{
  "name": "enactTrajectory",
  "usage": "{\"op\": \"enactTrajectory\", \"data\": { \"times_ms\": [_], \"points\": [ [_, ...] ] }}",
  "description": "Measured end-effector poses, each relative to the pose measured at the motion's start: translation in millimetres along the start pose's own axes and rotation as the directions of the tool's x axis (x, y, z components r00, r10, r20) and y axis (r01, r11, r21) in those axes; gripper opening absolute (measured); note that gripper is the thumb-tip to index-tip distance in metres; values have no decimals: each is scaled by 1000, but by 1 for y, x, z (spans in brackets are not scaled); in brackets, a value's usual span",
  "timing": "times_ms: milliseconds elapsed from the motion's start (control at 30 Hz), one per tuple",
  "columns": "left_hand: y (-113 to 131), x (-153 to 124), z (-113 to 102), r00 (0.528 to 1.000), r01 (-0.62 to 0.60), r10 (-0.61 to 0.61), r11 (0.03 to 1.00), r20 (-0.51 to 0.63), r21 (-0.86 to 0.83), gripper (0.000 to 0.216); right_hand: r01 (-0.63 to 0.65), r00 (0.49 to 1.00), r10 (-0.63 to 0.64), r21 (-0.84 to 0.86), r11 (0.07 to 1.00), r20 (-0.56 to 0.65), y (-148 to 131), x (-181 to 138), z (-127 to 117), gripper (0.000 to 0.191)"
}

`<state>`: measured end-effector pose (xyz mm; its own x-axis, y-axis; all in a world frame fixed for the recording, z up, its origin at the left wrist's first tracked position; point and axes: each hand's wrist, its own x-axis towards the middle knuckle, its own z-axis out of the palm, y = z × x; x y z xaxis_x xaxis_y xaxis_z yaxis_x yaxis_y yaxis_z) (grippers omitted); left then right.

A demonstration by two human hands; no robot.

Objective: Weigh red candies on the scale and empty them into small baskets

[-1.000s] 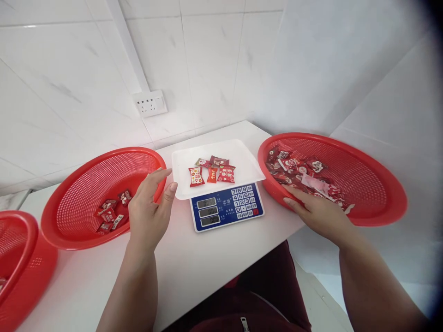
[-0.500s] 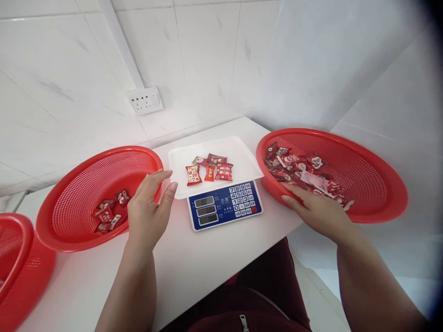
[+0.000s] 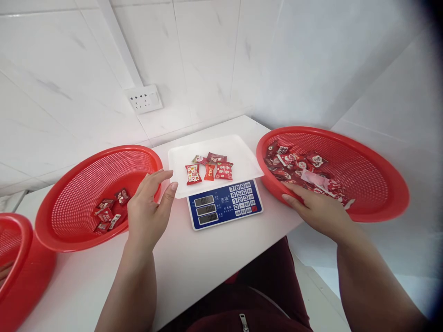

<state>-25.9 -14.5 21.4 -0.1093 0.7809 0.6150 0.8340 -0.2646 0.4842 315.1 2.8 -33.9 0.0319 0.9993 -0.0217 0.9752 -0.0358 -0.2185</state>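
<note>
A digital scale (image 3: 225,204) with a blue keypad panel and a white weighing tray (image 3: 238,154) stands in the middle. Several red wrapped candies (image 3: 224,171) lie on that tray. Thumb and fingers apart, my left hand (image 3: 147,210) is open and holds nothing, between the scale and the left red basket (image 3: 76,184). A small group of candies (image 3: 105,214) rests in this basket. My right hand (image 3: 316,210) grips the near rim of the right red basket (image 3: 377,184), which holds a larger pile of candies (image 3: 297,166). Its fingertips are partly hidden among the wrappers.
A third red basket (image 3: 31,276) is cut off at the left edge, with a brownish shape inside that I cannot make out. Behind the white table (image 3: 194,272) is a tiled wall with a power socket (image 3: 144,98). The right basket overhangs the table's right edge.
Both hands, the candies and the scale hold almost the same places. At the far left, the brownish shape has come further into view inside the third basket.
</note>
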Motion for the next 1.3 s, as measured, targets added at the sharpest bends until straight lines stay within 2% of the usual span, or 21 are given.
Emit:
{"op": "enactTrajectory", "data": {
  "times_ms": [333,533,700,767,867,933,1133,1300],
  "points": [
    [0,0,1,1000,-17,17,1000,4,15,24,1,1000,-2,-15,1000,-20,0,-1,-1,55],
    [6,-2,1,998,-61,61,998,7,11,22,-23,1000,24,-57,998,16,-4,-3,-6,54],
    [18,-10,-1,985,-142,144,990,98,-27,18,-32,997,37,-77,997,74,-10,-5,-13,55],
    [22,-19,0,955,-205,219,975,200,-91,17,-27,996,33,-87,996,77,-11,-5,-14,55],
    [25,-44,7,868,-257,316,946,383,-198,17,-24,998,31,-111,993,62,-10,-5,-12,54],
    [25,-66,15,813,-249,334,940,477,-234,16,-25,998,32,-132,991,48,-9,-5,-10,54],
    [25,-124,34,729,-77,203,973,653,-216,14,-29,999,35,-168,985,32,-6,-4,-5,55],
    [27,-140,40,682,-10,160,978,714,-209,16,-33,999,40,-175,984,32,-2,-4,-3,56]
  ]
}}
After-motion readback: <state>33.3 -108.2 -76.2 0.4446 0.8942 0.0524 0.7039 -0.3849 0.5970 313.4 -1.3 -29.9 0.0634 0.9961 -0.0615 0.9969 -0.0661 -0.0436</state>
